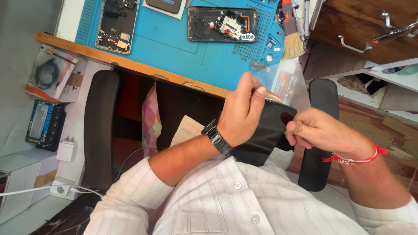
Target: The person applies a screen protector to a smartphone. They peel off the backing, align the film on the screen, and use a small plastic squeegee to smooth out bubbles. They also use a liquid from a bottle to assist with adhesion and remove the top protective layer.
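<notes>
My left hand [241, 111], with a dark metal watch on its wrist, is closed over the top edge of a flat black phone panel [263, 137] held above my lap. Its fingertips pinch a clear plastic sleeve [285, 80] that rises from the panel's top corner. My right hand [320, 130], with a red thread bracelet on the wrist, pinches the panel's right edge between thumb and fingers. The panel's upper left part is hidden under my left hand.
A blue work mat [174, 43] on the wooden desk carries two opened phones [222, 24] [116, 26] and a brush [292, 39]. Black chair armrests [99, 126] [320, 93] flank my lap. Wooden drawers [361, 26] stand at right; boxes and a white charger [66, 150] lie at left.
</notes>
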